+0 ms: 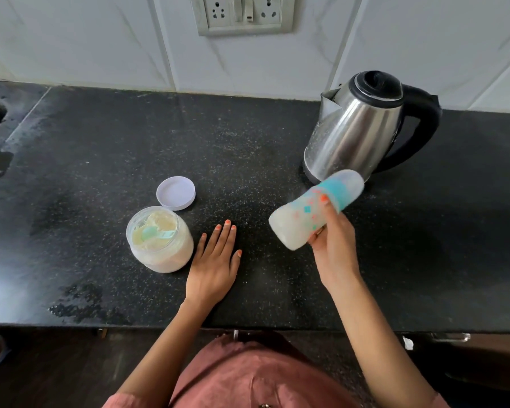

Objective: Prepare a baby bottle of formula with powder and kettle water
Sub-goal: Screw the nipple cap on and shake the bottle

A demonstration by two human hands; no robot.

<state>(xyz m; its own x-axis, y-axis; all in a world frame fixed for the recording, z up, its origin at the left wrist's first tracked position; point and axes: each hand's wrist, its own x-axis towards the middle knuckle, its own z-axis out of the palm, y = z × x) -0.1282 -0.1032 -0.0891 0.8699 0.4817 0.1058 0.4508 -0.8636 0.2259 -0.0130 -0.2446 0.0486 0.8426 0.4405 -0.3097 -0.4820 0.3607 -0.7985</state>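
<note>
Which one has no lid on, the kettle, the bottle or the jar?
The powder jar. Its lid lies beside it, while the kettle and bottle are closed.

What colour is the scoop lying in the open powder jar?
Light teal, seen in the head view: the scoop rests on the powder in the jar.

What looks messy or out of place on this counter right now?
The powder jar stands open, scoop inside, its lid lying apart behind it. Wet patches mark the counter at left. The bottle is tilted in the right hand.
</note>
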